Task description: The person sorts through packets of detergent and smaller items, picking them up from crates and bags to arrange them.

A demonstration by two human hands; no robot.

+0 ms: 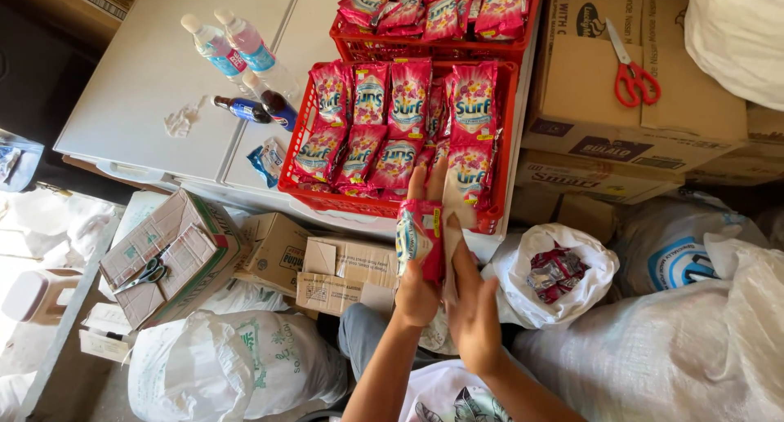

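Pink sachets (420, 238) sit as a small stack between both hands, just in front of the red crate (510, 144) of matching packets on the white worktop (155, 79). Left hand (416, 287) grips the stack from below; right hand (472, 308) presses flat against its side, fingers extended. Red scissors (630, 73) lie on a cardboard box (588, 120).

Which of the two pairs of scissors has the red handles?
The red-handled scissors lie on the cardboard box at upper right, beside the red baskets. The other pair, on the small carton at lower left, has dark handles.
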